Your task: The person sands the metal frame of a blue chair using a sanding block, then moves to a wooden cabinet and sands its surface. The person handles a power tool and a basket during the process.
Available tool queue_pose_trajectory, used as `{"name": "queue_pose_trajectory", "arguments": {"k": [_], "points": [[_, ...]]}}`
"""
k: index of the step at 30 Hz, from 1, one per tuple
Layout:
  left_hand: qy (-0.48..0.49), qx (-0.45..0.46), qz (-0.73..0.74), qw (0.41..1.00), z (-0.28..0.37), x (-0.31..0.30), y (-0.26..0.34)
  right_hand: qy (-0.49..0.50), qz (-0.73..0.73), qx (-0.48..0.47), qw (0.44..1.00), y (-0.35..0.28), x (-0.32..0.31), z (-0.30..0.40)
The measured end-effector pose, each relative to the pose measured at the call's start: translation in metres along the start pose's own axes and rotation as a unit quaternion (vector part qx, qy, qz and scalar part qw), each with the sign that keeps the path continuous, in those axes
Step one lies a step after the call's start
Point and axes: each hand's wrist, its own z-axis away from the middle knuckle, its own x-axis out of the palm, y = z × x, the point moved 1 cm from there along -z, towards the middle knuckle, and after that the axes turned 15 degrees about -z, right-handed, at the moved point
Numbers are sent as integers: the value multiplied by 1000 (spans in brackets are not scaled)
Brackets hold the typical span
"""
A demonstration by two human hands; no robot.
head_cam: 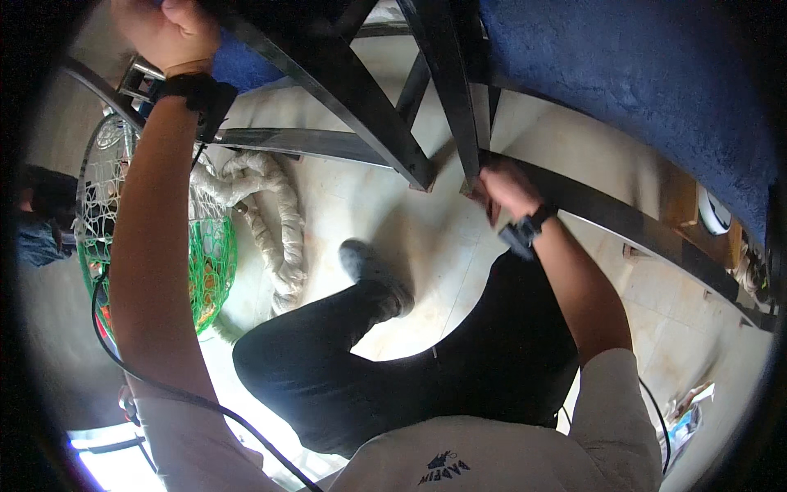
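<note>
Black metal legs of a frame (363, 98) slant down from the top middle, two of them ending close together near the floor. My right hand (507, 189) is closed around the lower end of the right-hand metal leg (452, 92), though the fingers are blurred. At the upper left, my left hand (175, 31) is raised beside the dark frame with its fingers curled. The picture's edge cuts it off, so whatever it may hold is hidden. Each wrist wears a black strapped device. A curved-looking black rail (615, 230) runs behind my right hand.
Left of my knee stands a green and white net (212, 264) on a hoop, holding things. A plastic-wrapped tube (286, 227) lies on the tiled floor (442, 264). Blue fabric (627, 80) covers the upper right, above a wooden box (688, 209). A black cable (184, 393) crosses my left arm.
</note>
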Motion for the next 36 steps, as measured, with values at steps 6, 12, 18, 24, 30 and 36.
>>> {"name": "queue_pose_trajectory", "arguments": {"k": [6,12,18,24,30,36], "points": [[27,92,-198,976,-12,13,31,-218,-398,-68,888,-51,88,83],[8,84,-285,955,-11,-5,40,-134,-342,-541,757,-216,132,107],[24,63,-241,968,-18,8,54,12,-124,-726,676,-341,159,102],[67,107,-232,965,-12,10,36,152,32,-775,613,-314,188,40],[103,132,-216,962,-17,9,34,146,48,-771,618,-246,192,16],[124,152,-208,958,-20,16,27,155,169,-576,784,-103,171,-34]]}}
